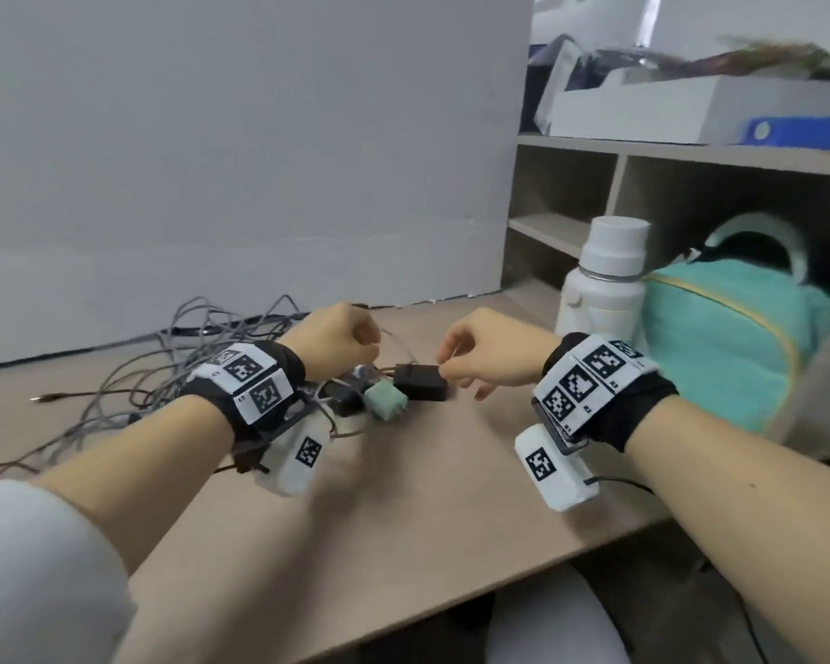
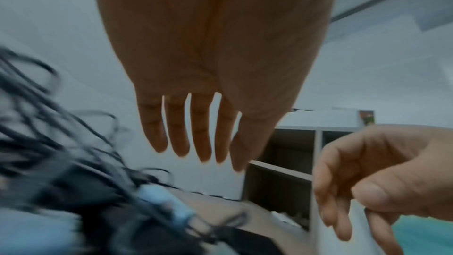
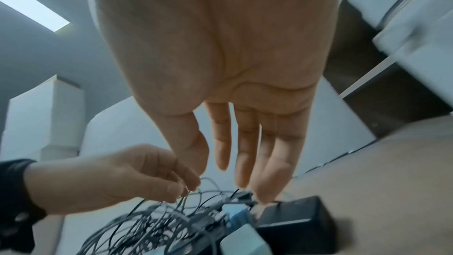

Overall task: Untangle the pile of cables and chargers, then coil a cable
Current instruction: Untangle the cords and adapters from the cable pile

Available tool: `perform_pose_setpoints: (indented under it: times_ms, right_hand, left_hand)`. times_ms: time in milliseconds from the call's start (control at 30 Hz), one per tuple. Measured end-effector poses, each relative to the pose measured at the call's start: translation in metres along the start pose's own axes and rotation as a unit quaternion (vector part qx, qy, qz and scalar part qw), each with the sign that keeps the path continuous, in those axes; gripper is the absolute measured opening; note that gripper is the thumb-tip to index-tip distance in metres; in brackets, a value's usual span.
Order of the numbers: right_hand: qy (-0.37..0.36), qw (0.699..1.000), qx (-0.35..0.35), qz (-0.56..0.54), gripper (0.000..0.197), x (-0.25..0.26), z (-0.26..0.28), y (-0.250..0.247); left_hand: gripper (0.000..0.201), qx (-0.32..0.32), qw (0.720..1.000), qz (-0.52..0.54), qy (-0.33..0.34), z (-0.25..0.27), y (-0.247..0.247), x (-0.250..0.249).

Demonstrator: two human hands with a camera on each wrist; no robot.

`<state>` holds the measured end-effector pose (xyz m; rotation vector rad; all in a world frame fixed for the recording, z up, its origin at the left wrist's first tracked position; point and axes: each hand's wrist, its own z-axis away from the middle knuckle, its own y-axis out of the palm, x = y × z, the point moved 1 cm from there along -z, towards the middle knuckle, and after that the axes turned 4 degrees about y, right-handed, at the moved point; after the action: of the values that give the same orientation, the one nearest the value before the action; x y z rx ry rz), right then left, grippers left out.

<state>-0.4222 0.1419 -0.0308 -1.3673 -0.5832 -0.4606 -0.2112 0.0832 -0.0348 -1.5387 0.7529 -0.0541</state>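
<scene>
The tangle of grey cables (image 1: 178, 371) lay at centre left on the bench (image 1: 403, 496), with a black charger (image 1: 420, 381) and green charger (image 1: 385, 399) beside it. The left hand (image 1: 339, 338) pinched a thin cable; the right hand (image 1: 487, 354) hung relaxed over the black charger. A white bottle (image 1: 604, 275) stood to the right.

Both forearms reach forward, side by side, bare from the elbow to black wristbands with white coded tags; a white box hangs under each wrist. The left hand (image 1: 339, 337) is knuckles-up with its fingers bent downward. In the right wrist view its fingertips (image 3: 193, 185) are bunched together, though whether they pinch anything is unclear. The right hand (image 1: 485, 349) faces it, just apart, also knuckles-up. Its fingers (image 3: 245, 143) hang down, nearly straight and slightly spread, with the thumb (image 3: 193, 146) alongside them. No grip by the right hand shows.
</scene>
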Motion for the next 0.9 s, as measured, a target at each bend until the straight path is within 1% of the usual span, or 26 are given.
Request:
perform_pose_setpoints:
  times_ms: [67,167,233,300,367,433,467,533,567,667,733,767,800,867,900]
  right_hand:
    - [-0.037,0.999,0.017,0.017,0.012,0.020,-0.024,0.023]
    - [-0.105,0.991,0.047,0.063,0.027,0.044,-0.056,0.056]
    - [-0.149,0.979,0.055,0.130,0.048,0.057,-0.075,0.075]
    - [-0.176,0.962,0.080,0.194,0.075,0.064,-0.092,0.093]
    - [-0.145,0.949,0.113,0.256,0.097,0.068,-0.109,0.106]
    - [-0.113,0.932,0.119,0.323,0.105,0.069,-0.126,0.114]
    - [-0.102,0.922,0.116,0.355,0.107,0.070,-0.135,0.115]
    - [-0.078,0.907,0.113,0.399,0.108,0.072,-0.153,0.115]
    - [-0.066,0.904,0.113,0.408,0.108,0.075,-0.159,0.113]
    - [-0.048,0.905,0.124,0.405,0.099,0.081,-0.171,0.110]
    - [-0.047,0.907,0.132,0.398,0.093,0.084,-0.172,0.110]
    - [-0.045,0.907,0.136,0.396,0.088,0.085,-0.172,0.109]
    - [-0.041,0.907,0.141,0.394,0.083,0.085,-0.171,0.107]
    - [-0.034,0.911,0.156,0.381,0.070,0.086,-0.170,0.103]
    - [-0.032,0.912,0.159,0.376,0.064,0.087,-0.169,0.100]
  left_hand:
    - [0.016,0.052,0.996,-0.076,-0.019,0.013,-0.016,0.040]
    - [0.048,0.155,0.972,-0.168,-0.054,0.029,-0.026,0.088]
    - [0.073,0.201,0.951,-0.225,-0.064,0.033,-0.027,0.109]
    - [0.091,0.226,0.937,-0.253,-0.081,0.032,-0.030,0.124]
    - [0.108,0.243,0.931,-0.249,-0.114,0.027,-0.036,0.138]
    - [0.124,0.270,0.917,-0.253,-0.150,0.020,-0.043,0.151]
    - [0.129,0.285,0.909,-0.258,-0.161,0.015,-0.046,0.155]
    - [0.130,0.303,0.897,-0.270,-0.173,0.003,-0.052,0.160]
    - [0.129,0.308,0.896,-0.270,-0.173,-0.003,-0.053,0.161]
    - [0.130,0.314,0.902,-0.240,-0.175,-0.017,-0.049,0.165]
    - [0.124,0.302,0.905,-0.237,-0.184,-0.019,-0.042,0.167]
    - [0.114,0.297,0.906,-0.233,-0.193,-0.018,-0.039,0.167]
    - [0.100,0.298,0.906,-0.229,-0.196,-0.016,-0.037,0.164]
    - [0.073,0.307,0.905,-0.230,-0.185,-0.012,-0.036,0.158]
    - [0.063,0.310,0.905,-0.232,-0.174,-0.009,-0.037,0.156]
